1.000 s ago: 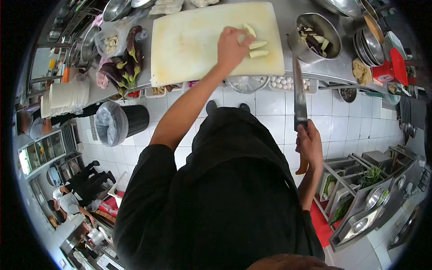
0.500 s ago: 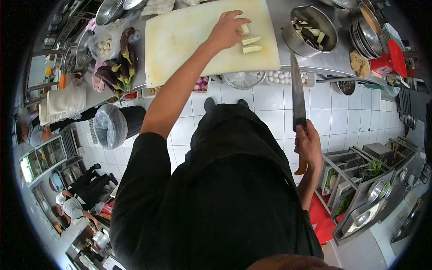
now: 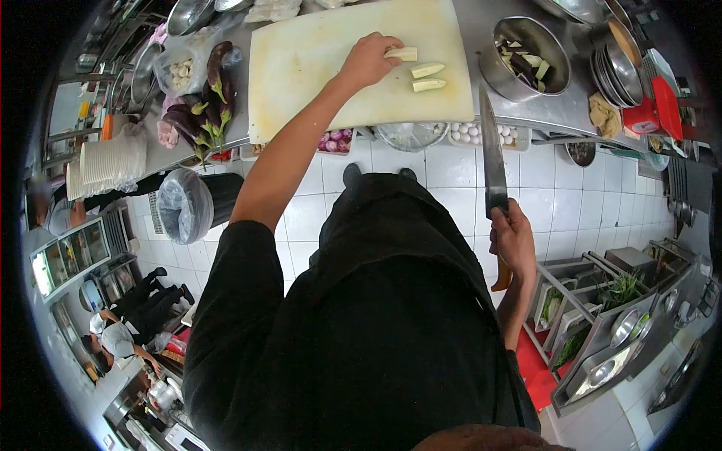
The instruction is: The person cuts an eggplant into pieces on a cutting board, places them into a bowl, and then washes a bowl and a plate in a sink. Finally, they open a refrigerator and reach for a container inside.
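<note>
Head view, looking straight down the person's dark-clothed front to a white-tiled floor and a steel counter at the top of the frame. On the counter lies a large white cutting board (image 3: 331, 68). The left hand (image 3: 366, 62) reaches out over the board's right half, its fingers curled around one pale peeled eggplant piece (image 3: 401, 54); the piece pokes out to the right of the fingertips, resting at or just above the board surface, which of the two I cannot tell. Two more cut pieces (image 3: 428, 77) lie loose on the board just to the right of that hand, apart from it and one below the other.

The right hand (image 3: 512, 242) is held low, well back from the counter beside the person's hip, clenched around the wooden handle of a long knife (image 3: 492, 154). The blade points up toward the counter edge, its tip near the board's lower right corner without touching it.

Right of the board stands a steel bowl (image 3: 489, 71) holding cut eggplant chunks. Left of the board lies a pile of whole purple eggplants (image 3: 203, 105). Below the counter on the left sits a black bin (image 3: 197, 203) lined with a clear bag.
</note>
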A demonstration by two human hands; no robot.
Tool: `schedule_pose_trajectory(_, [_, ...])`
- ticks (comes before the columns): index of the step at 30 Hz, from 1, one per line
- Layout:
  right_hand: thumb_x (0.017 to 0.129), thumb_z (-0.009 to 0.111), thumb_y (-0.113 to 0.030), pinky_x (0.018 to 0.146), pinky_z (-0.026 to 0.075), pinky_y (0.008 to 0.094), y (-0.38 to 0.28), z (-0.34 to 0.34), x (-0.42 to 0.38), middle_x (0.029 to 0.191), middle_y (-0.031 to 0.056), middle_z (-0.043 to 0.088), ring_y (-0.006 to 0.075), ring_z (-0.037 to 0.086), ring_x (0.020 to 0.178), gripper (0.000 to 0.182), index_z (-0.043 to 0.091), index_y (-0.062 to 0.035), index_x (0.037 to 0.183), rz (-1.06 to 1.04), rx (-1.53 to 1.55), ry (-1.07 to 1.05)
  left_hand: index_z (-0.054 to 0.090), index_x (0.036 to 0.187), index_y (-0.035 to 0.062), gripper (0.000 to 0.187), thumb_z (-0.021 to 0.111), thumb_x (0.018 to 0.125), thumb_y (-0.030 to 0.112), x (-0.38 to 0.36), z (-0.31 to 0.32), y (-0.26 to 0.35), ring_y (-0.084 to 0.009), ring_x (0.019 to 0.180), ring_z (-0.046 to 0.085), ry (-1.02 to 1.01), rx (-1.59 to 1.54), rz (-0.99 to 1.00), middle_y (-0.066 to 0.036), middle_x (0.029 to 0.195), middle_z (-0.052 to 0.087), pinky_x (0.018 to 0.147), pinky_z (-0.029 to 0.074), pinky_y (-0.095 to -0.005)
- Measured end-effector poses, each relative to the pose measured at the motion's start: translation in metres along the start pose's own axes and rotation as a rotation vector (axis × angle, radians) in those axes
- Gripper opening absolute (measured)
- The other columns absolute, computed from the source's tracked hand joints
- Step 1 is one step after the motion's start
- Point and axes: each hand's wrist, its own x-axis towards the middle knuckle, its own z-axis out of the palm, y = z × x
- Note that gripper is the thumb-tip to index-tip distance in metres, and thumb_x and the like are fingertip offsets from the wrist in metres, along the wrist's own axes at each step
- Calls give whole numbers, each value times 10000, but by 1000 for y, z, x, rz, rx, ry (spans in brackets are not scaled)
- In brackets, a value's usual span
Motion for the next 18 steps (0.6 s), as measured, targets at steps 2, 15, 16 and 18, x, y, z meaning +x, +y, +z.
schedule_pose_trajectory(2, [984,527,-200,450,414,285,-3,1,2,619,-1,458,92,463,522,178,519,-28,940,-14,-9,-8,684,1152,93,358,736,811,187,-3,3,-3,-284,949,630,37,-144,-68,-133,1002,634,864,501,-389])
schedule_pose_trajectory(15, [982,531,-178,464,435,348,-10,4,5,607,81,530,193,537,511,155,534,-23,970,-58,-132,42,651,1226,117,531,793,755,316,-31,16,45,-376,1230,470,209,182,134,-126,1342,518,1018,438,-430])
schedule_pose_trajectory(16, [971,537,-176,480,463,389,-9,5,6,593,135,576,249,594,508,178,548,2,980,-69,-176,64,663,1208,112,500,783,765,310,-35,18,45,-368,1231,473,223,137,151,-124,1341,524,1020,438,-425])
schedule_pose_trajectory(18, [961,543,-165,532,476,469,-6,11,10,627,217,600,376,617,575,169,541,2,982,-225,-321,124,685,1171,103,440,764,785,299,-42,25,40,-353,1235,478,249,49,182,-122,1337,538,1023,438,-415])
